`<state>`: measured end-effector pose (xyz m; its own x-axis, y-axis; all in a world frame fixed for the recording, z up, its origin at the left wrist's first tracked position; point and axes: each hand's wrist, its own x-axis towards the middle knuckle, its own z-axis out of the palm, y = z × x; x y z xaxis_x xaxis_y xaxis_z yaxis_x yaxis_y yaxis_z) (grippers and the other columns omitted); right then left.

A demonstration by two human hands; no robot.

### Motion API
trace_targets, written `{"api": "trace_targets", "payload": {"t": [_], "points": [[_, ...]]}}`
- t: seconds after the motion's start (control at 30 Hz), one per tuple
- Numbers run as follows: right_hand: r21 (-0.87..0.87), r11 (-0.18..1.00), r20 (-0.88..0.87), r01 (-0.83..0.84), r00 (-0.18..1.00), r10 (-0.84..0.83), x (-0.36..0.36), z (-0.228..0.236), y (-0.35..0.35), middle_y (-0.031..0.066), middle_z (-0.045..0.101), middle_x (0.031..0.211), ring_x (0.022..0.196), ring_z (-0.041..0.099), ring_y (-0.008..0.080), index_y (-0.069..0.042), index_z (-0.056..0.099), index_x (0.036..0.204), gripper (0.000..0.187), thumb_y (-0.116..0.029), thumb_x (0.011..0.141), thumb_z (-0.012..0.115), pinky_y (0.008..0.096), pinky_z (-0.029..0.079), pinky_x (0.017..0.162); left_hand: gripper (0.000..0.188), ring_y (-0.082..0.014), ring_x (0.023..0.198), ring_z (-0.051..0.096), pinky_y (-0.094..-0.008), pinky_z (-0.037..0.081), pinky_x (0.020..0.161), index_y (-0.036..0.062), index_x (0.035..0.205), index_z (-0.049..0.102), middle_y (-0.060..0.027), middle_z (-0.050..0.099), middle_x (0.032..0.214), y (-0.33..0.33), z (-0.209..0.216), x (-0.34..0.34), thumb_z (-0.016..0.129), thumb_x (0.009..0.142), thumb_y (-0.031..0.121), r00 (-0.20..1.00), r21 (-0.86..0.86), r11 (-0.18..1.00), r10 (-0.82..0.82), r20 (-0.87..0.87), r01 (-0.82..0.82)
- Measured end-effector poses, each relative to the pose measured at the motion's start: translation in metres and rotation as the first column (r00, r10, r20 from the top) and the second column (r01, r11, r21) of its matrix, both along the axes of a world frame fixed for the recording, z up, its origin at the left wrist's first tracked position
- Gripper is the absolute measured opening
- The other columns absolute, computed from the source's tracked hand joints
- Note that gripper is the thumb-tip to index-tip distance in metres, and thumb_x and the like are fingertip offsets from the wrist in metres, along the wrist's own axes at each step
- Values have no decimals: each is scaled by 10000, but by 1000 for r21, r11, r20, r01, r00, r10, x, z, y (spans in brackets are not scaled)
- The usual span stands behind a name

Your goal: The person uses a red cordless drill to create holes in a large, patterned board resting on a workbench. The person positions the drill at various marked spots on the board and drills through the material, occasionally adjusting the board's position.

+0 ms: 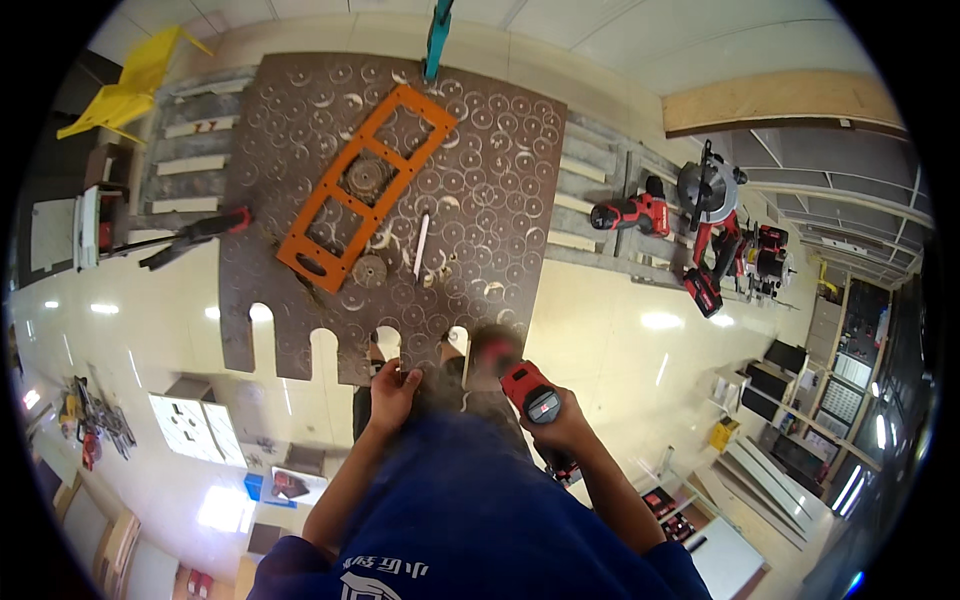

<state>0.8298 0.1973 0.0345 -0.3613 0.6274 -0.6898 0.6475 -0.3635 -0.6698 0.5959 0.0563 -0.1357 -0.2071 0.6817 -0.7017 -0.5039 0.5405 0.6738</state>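
A red cordless drill [528,392] is in my right hand [565,424], its fingers wrapped round the handle. The drill's front end is blurred over the near right edge of a brown board [300,215], with hazy dust about it. My left hand [393,398] is closed on the board's near edge, beside a rounded slot. Several such slots run along that edge, and circular cut marks cover the board's face. On the board lie an orange frame-shaped template [372,213], a white pen-like marker [421,246] and a round brown disc [369,271].
A teal clamp [437,40] grips the board's far edge. On the slatted bench [590,215] to the right lie a red drill [632,212], a circular saw [712,225] and other red tools. A dark clamp [200,235] sticks out left; a yellow chair [135,85] stands far left.
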Motion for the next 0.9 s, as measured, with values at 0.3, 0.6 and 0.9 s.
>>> {"api": "trace_targets", "payload": {"t": [0.3, 0.6, 0.9], "points": [[-15, 997, -51, -79, 996, 78, 3, 3, 9, 103, 691, 805, 744, 666, 174, -18, 643, 1047, 421, -128, 652, 740, 311, 531, 712, 230, -104, 800, 621, -229, 486, 663, -10, 1109, 571, -78, 691, 946, -5, -16, -6, 643, 917, 93, 1000, 40, 999, 30, 3, -30], [145, 965, -26, -218, 974, 224, 25, -22, 11, 106, 688, 757, 676, 660, 171, -33, 663, 1014, 377, -156, 662, 712, 332, 529, 639, 196, -141, 865, 637, -273, 520, 742, 21, 1083, 592, -44, 663, 985, -3, -33, -7, 638, 931, 135, 999, 95, 995, -37, -29, 40], [-13, 985, 30, -172, 985, 172, 20, 5, 15, 199, 692, 800, 764, 691, 330, -22, 680, 958, 405, -246, 621, 701, 408, 544, 679, 208, -131, 855, 628, -271, 515, 725, 9, 1061, 589, -45, 663, 960, -2, -27, -7, 658, 918, 143, 999, 23, 999, -46, 18, 46]]}}
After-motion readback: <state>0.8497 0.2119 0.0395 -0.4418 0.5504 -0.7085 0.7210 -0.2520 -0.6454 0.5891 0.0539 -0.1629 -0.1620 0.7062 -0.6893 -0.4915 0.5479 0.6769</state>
